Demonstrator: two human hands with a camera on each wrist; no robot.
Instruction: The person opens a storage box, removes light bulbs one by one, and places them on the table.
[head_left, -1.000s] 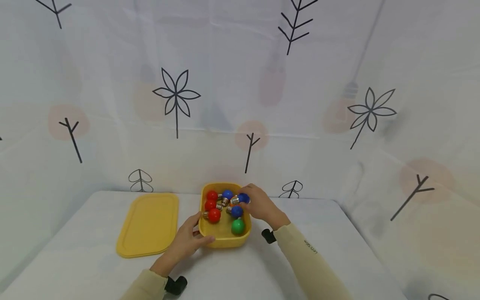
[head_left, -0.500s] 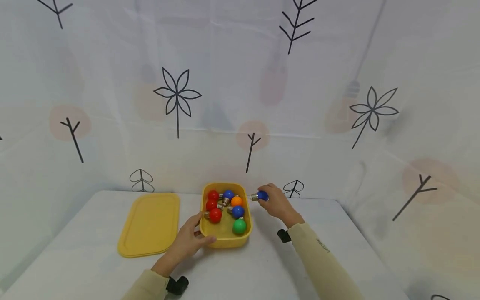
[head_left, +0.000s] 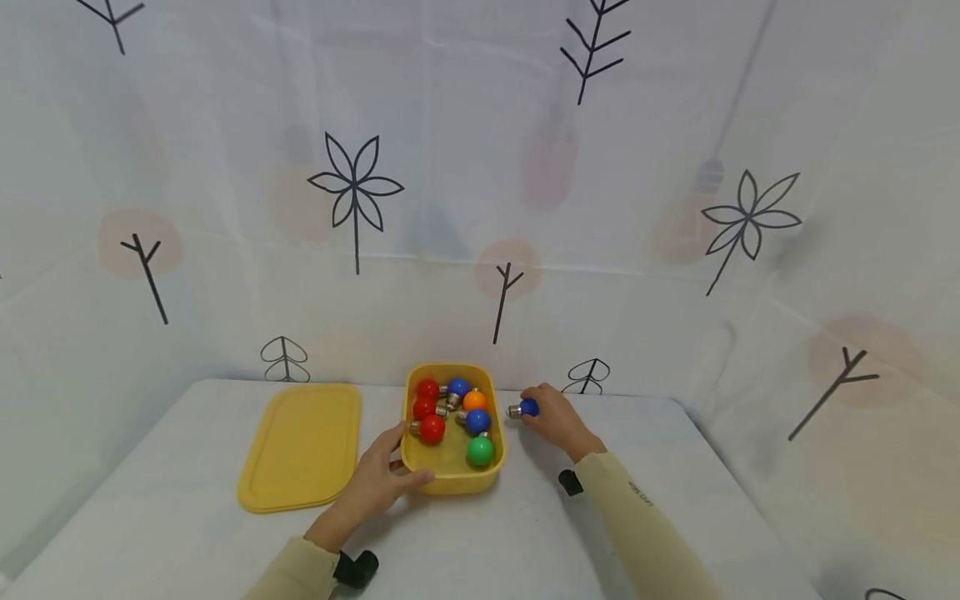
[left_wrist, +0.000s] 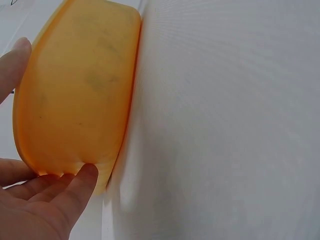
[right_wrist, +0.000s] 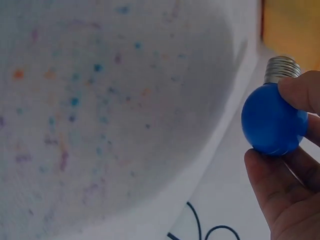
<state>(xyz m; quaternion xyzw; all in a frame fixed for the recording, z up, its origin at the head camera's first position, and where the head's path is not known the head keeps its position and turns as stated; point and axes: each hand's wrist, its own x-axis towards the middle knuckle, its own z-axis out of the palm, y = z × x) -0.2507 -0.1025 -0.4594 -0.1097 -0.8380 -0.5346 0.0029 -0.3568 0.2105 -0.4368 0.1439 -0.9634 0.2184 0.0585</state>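
My right hand pinches a blue light bulb by its round glass, between thumb and fingers. Its silver screw base points toward the yellow plastic container, just right of which the bulb is held, low over the table. My left hand holds the container at its near left corner, thumb on the front wall and fingers along the left side. Inside lie several bulbs: red ones at the left, an orange bulb, blue bulbs and a green bulb near the front right.
Left of the container, a flat yellow lid lies on the white-covered table. A white cloth printed with plants hangs behind the table.
My right hand has lifted the blue bulb out of the container, carried it right past the rim and lowered it toward the table. The left hand has stayed on the container.
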